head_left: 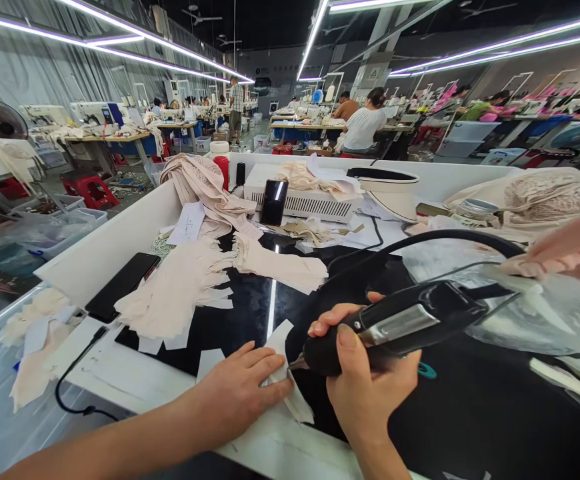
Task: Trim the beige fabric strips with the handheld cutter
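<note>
My right hand point(370, 380) is wrapped round a black corded power tool point(390, 327) with a silver plate on its side. Its thin metal tip point(299, 363) points left and meets a narrow white strip point(281, 340) on the black tabletop. With fingers stretched out, my left hand point(245, 383) presses that strip down from the left. What the strip is made of I cannot tell. Another white piece point(210, 362) lies partly under my left hand. Past my hands are a fanned pile of pale beige fabric pieces point(175, 287) and a second beige stack point(280, 263).
At the right, another person's hand point(565, 250) reaches in over a clear plastic bag point(520, 313). A black cable point(450, 235) arches above the tool. A dark phone point(120, 287) lies left, another phone point(274, 202) leans on a white vented box point(300, 203). White side walls point(115, 240) edge the table.
</note>
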{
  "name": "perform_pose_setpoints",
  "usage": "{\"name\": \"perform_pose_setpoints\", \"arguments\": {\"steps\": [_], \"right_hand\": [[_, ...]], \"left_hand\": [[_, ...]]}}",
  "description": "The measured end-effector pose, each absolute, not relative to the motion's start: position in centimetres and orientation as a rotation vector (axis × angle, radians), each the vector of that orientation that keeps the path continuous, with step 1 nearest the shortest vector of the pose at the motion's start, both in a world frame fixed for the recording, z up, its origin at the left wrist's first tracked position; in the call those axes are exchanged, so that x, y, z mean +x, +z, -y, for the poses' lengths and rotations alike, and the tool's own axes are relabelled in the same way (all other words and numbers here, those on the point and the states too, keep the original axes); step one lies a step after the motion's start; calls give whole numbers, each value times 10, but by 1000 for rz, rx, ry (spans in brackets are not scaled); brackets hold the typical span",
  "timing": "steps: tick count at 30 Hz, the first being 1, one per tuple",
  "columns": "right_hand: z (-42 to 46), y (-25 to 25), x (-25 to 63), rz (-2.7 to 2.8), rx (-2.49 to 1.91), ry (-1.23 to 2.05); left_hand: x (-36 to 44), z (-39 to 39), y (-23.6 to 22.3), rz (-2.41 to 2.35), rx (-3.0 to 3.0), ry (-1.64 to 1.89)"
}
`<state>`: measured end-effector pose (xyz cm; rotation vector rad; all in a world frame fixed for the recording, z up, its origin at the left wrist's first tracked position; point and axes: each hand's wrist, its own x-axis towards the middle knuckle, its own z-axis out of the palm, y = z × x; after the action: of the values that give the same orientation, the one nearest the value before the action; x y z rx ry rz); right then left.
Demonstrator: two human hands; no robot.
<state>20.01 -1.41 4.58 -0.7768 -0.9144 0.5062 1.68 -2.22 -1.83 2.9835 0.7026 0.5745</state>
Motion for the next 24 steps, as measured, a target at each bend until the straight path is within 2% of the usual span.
{"name": "perform_pose_setpoints", "arguments": {"steps": [8,13,24], "right_hand": [[20,46,206,912,-771,524],[21,45,207,927,-767,521],[24,46,208,943,-762,490]], "left_hand": [[19,-6,5,-605,2932,556],[22,-49,1,-307,2916,453],[7,-62,-2,-310,2875,375]]}}
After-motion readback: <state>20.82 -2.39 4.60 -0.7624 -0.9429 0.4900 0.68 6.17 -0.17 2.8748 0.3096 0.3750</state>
